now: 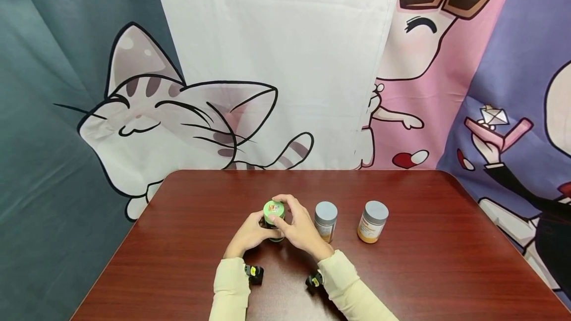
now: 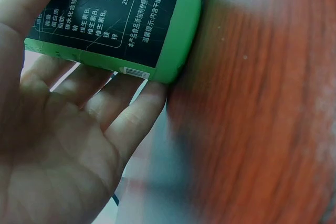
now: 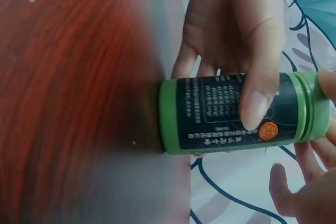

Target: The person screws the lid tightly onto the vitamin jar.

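Note:
A green bottle [image 3: 210, 114] with a black label stands upright on the table between my hands. My left hand [image 1: 249, 238] grips its body, the thumb lying across the label in the right wrist view. At the top, my right hand [image 1: 301, 227] pinches the green lid [image 1: 274, 208] between thumb and fingers. A narrow groove shows between lid and body in the right wrist view. Seen from the left wrist, the label carries rows of white print, and the bottle's green base is close to the tabletop.
Just right of my right hand stands a grey-lidded jar [image 1: 326, 217], partly covered by that hand. Farther right is a similar jar [image 1: 372, 222] with a white and orange label. Behind the brown table [image 1: 187, 202] hangs a cartoon-printed cloth [image 1: 285, 53].

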Demonstrator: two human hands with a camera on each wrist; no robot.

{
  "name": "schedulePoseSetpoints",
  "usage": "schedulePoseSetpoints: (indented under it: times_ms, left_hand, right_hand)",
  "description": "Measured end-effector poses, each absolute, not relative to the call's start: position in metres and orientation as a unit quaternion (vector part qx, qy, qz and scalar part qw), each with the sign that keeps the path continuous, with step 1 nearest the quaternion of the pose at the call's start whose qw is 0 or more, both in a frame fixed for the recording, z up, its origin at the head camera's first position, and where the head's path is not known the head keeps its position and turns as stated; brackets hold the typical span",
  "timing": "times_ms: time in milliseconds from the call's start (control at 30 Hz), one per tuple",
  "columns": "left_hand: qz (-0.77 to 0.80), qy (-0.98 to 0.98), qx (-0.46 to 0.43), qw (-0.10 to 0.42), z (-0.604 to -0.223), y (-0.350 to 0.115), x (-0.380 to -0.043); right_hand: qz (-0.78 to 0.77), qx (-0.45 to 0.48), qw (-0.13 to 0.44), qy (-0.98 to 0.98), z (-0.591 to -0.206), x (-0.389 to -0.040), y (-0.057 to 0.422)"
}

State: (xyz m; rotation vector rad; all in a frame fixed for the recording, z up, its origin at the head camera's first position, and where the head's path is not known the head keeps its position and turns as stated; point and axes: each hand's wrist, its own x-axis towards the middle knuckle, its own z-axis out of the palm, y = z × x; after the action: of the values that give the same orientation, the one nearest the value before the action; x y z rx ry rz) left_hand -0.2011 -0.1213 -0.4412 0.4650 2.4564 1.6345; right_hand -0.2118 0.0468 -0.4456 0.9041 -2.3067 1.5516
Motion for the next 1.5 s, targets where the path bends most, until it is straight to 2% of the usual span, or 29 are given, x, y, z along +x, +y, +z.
schedulePoseSetpoints:
  times_ms: [133, 267, 500, 767, 933, 1100, 1300, 1500]
  left_hand:
    - [0.542, 0.822, 0.160, 0.073, -0.440, -0.122, -0.201]
    - [0.545, 0.821, 0.158, 0.065, -0.457, -0.123, -0.210]
    - [0.545, 0.822, 0.158, 0.058, -0.477, -0.126, -0.220]
    - [0.540, 0.824, 0.163, 0.057, -0.461, -0.124, -0.211]
    - [0.536, 0.825, 0.169, 0.062, -0.445, -0.122, -0.202]
    - [0.534, 0.827, 0.164, 0.057, -0.457, -0.122, -0.207]
    - [0.534, 0.829, 0.159, 0.052, -0.475, -0.125, -0.217]
    - [0.537, 0.826, 0.162, 0.054, -0.466, -0.124, -0.212]
  right_hand:
    - [0.520, 0.298, 0.128, -0.790, -0.445, -0.211, 0.044]
    - [0.512, 0.293, 0.139, -0.795, -0.444, -0.210, 0.043]
    - [0.527, 0.287, 0.123, -0.791, -0.445, -0.210, 0.045]
    - [0.534, 0.324, 0.099, -0.775, -0.446, -0.211, 0.047]
    - [0.523, 0.323, 0.116, -0.780, -0.445, -0.209, 0.046]
    - [0.497, 0.307, 0.149, -0.798, -0.444, -0.208, 0.044]
    - [0.484, 0.297, 0.161, -0.807, -0.445, -0.210, 0.041]
    - [0.482, 0.288, 0.157, -0.812, -0.445, -0.209, 0.042]
